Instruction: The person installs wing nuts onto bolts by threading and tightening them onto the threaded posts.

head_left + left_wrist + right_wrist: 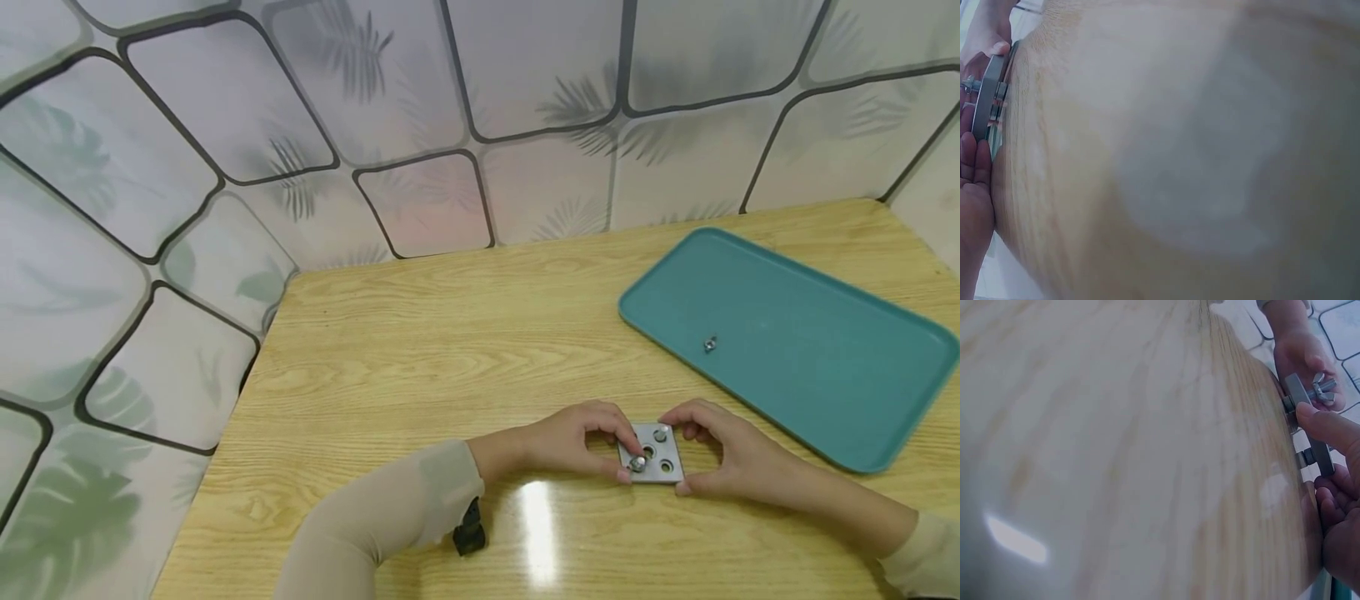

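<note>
A square silver metal plate (pixel 658 442) with several holes sits between both hands above the table. A bolt with a wing nut (pixel 1321 390) stands out of one side; bolt heads (pixel 1305 457) show on the other. In the head view the wing nut is at the plate's lower left corner, and another bolt end (pixel 661 434) shows at the upper right. My left hand (pixel 573 439) has its index fingertip at the wing nut and its thumb by the plate's edge; the exact contact is partly hidden. My right hand (pixel 738 454) grips the plate's right side between thumb and fingers.
A teal tray (pixel 810 350) lies on the right of the wooden table (pixel 420 358). In it is one small metal piece (pixel 710 343), apparently a wing nut. A black device (pixel 470 529) sits under the left sleeve. Patterned fabric walls (pixel 540 183) border the table.
</note>
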Demonstrator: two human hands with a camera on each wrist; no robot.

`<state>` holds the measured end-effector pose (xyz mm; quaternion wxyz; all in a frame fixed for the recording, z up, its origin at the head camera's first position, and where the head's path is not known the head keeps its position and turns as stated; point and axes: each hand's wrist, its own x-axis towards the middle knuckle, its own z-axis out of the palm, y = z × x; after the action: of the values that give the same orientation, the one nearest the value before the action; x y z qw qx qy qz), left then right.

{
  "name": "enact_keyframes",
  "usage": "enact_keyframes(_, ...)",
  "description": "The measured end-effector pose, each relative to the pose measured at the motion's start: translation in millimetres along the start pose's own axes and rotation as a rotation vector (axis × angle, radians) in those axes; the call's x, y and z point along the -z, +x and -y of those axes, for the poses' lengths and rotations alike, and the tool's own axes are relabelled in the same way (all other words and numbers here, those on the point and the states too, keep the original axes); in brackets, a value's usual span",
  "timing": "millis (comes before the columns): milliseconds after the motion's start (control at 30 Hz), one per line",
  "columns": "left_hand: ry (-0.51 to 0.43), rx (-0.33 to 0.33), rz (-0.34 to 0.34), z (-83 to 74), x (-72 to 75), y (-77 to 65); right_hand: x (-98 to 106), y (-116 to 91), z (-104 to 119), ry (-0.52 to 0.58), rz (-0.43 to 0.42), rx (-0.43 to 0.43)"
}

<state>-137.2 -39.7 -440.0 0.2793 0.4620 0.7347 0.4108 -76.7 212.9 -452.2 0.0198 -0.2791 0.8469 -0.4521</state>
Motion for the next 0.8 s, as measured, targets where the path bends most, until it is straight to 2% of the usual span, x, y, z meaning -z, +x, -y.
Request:
enact_keyframes(100, -0.013, 0.002, -0.007, 0.6, -0.7, 0.6, -0.2, -0.1, -0.7, -0.013, -0.005, 0.008)
enact_keyframes(267, -0.088, 0.031, -0.034, 0.1, -2.2, 0.6, -0.2, -0.2, -0.5, -0.009, -0.003, 0.007)
enact_keyframes(700, -0.205, 0.18, -0.116, -3.5, -6.3, 0.6, -1.1, -0.3, -2.5, -0.003, -0.001, 0.001)
enact_keyframes(800, -0.205, 0.186, -0.135, -4.0, -6.9, -0.4, -1.8, -0.1, -2.5, -0.008, -0.004, 0.005)
